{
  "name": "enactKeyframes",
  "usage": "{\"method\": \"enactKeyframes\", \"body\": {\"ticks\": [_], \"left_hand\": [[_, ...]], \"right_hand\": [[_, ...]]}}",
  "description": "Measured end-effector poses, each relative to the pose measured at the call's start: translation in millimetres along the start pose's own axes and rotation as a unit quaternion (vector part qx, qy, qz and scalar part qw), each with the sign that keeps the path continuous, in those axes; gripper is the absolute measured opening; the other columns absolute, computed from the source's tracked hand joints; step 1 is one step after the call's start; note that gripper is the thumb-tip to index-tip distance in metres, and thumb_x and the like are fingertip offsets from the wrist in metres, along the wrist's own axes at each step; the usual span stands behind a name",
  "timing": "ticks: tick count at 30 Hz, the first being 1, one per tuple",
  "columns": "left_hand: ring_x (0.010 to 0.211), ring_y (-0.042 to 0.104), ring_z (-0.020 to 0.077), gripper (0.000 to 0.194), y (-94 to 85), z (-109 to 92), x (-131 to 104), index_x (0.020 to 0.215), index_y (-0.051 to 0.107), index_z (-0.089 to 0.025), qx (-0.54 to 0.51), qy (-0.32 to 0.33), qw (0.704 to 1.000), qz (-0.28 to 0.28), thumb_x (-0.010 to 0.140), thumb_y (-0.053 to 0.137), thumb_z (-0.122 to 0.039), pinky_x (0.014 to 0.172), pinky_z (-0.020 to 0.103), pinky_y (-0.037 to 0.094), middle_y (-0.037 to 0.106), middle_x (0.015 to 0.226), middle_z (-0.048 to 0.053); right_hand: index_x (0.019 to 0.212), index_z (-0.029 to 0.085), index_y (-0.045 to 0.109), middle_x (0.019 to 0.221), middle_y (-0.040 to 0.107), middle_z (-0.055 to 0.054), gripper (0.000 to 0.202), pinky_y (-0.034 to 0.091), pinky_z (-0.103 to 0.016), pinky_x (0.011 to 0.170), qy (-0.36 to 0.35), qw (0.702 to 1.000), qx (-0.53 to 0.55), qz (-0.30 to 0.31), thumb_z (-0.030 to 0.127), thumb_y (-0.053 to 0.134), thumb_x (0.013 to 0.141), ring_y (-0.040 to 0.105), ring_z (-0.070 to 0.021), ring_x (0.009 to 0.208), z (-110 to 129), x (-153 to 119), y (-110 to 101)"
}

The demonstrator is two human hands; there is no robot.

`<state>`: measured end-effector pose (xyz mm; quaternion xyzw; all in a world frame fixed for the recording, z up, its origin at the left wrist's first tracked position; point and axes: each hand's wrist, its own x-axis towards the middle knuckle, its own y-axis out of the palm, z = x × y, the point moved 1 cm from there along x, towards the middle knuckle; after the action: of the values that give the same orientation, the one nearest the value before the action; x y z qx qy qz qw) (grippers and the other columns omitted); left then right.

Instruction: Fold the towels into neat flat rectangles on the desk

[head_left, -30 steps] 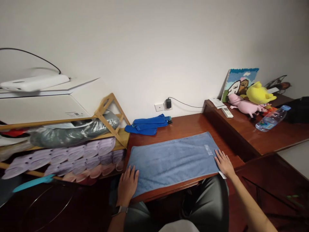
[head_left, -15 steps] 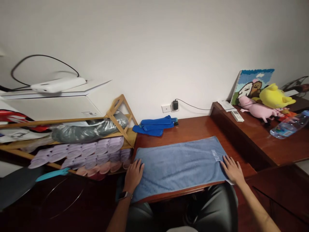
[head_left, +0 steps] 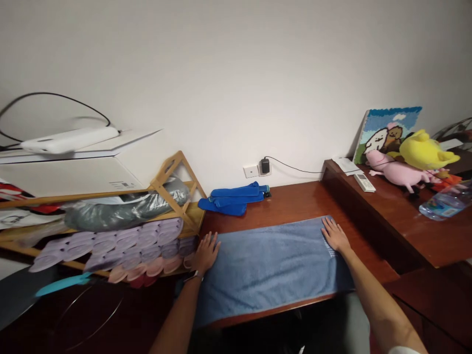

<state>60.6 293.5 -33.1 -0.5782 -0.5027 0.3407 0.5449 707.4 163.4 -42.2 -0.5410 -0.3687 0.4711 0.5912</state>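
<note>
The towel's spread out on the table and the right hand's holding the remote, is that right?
Not quite: in the head view, the right hand is on the towel; the remote lies untouched. The towel is spread out on the table.

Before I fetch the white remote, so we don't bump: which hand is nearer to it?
The right hand. It is at the far right corner of the blue towel, left of the white remote; the left hand is farther, at the towel's left end.
</note>
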Motion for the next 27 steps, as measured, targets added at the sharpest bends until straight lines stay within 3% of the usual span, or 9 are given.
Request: {"method": "enactKeyframes", "body": {"ticks": [4, 8, 12, 17, 21, 27], "left_hand": [[0.162, 0.044, 0.0442, 0.076, 3.6, 4.7, -10.0, 0.165, 0.047, -0.003, 0.021, -0.042, 0.999, 0.002, 0.107, 0.034, -0.052, 0.129, 0.064, 0.04, 0.049, 0.172, 0.031], [0.164, 0.042, 0.0421, 0.076, 3.3, 0.8, -14.3, 0.167, 0.046, -0.005, 0.038, -0.064, 0.997, 0.004, 0.108, 0.03, -0.051, 0.131, 0.065, 0.038, 0.047, 0.174, 0.028], [0.164, 0.042, 0.0396, 0.077, -0.5, -4.1, -14.0, 0.166, 0.046, -0.003, 0.042, -0.063, 0.997, 0.009, 0.107, 0.034, -0.051, 0.135, 0.061, 0.033, 0.045, 0.175, 0.027], [0.165, 0.041, 0.0395, 0.076, -1.4, -3.1, -15.5, 0.166, 0.045, -0.003, 0.038, -0.06, 0.997, 0.0, 0.108, 0.034, -0.05, 0.135, 0.062, 0.034, 0.045, 0.175, 0.027], [0.164, 0.044, 0.0402, 0.074, 1.4, -1.1, -16.5, 0.167, 0.046, -0.005, 0.026, -0.067, 0.997, -0.019, 0.109, 0.032, -0.049, 0.133, 0.066, 0.036, 0.048, 0.173, 0.027], [0.16, 0.049, 0.0401, 0.073, -10.4, -7.0, -7.9, 0.162, 0.052, -0.006, -0.011, -0.055, 0.998, -0.027, 0.11, 0.029, -0.051, 0.131, 0.066, 0.039, 0.055, 0.168, 0.028]], "right_hand": [[0.177, 0.019, 0.027, 0.185, 0.029, -0.007, 0.075, 0.018, -0.051, 0.14, 0.045, 0.999, 0.004, -0.017, 0.053, 0.015, 0.111, 0.023, -0.0245, 0.172, 0.7, -7.8, 8.4], [0.176, 0.02, 0.033, 0.183, 0.036, -0.008, 0.076, 0.019, -0.055, 0.139, 0.069, 0.997, 0.007, -0.029, 0.055, 0.015, 0.111, 0.028, -0.0265, 0.17, 8.7, -10.6, 0.6], [0.17, 0.019, 0.045, 0.179, 0.043, -0.011, 0.076, 0.017, -0.053, 0.14, 0.026, 0.998, -0.001, -0.053, 0.057, 0.018, 0.11, 0.036, -0.0274, 0.167, 12.8, -6.5, -6.7], [0.177, 0.015, 0.027, 0.185, 0.03, -0.01, 0.08, 0.018, -0.05, 0.14, 0.036, 0.999, 0.009, -0.017, 0.057, 0.016, 0.11, 0.022, -0.0263, 0.172, 10.7, -3.1, 0.6], [0.177, 0.016, 0.028, 0.184, 0.03, -0.01, 0.081, 0.016, -0.053, 0.14, 0.074, 0.997, 0.012, -0.023, 0.058, 0.012, 0.11, 0.023, -0.0279, 0.172, 9.9, -6.8, 5.6], [0.176, 0.016, 0.03, 0.184, 0.031, -0.01, 0.079, 0.016, -0.059, 0.14, 0.087, 0.996, 0.028, -0.004, 0.056, 0.013, 0.11, 0.023, -0.0293, 0.172, 21.7, -10.9, -17.8]]}}
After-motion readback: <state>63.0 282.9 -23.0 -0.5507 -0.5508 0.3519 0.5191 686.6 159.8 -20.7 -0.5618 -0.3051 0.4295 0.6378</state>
